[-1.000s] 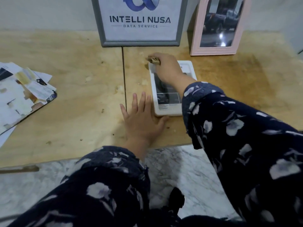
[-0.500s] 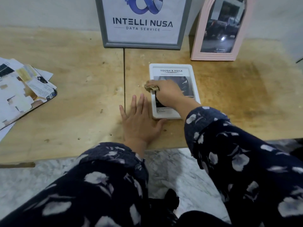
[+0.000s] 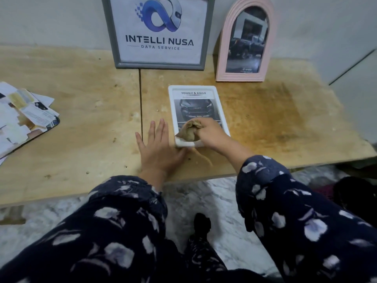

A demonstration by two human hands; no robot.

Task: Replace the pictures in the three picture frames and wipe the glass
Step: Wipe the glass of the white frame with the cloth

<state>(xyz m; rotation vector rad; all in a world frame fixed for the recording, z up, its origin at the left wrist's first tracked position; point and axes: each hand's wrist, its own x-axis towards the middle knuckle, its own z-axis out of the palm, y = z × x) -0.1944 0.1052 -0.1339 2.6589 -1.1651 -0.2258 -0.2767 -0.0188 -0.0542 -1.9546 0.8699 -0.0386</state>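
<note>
A white picture frame [image 3: 192, 89] lies flat on the wooden table [image 3: 81, 119], holding a car picture headed "TOUGH & AGILE". My right hand [image 3: 212, 134] grips a crumpled tan cloth [image 3: 188, 131] and presses it on the frame's near end. My left hand [image 3: 159, 148] lies flat on the table, fingers straight, its thumb side against the frame's near left corner. A grey frame [image 3: 160, 33] with an "INTELLI NUSA" print and a pink arched frame [image 3: 245, 43] with a dark car picture stand against the wall.
A pile of torn paper and old pictures [image 3: 22, 117] lies on a dark board at the table's left edge. A dark stain covers the table's right part [image 3: 275, 111]. Marble floor [image 3: 204, 197] shows below the table's front edge.
My right hand has dragged the cloth from the frame's far end down its glass to the near end. My left hand has stayed flat beside the frame.
</note>
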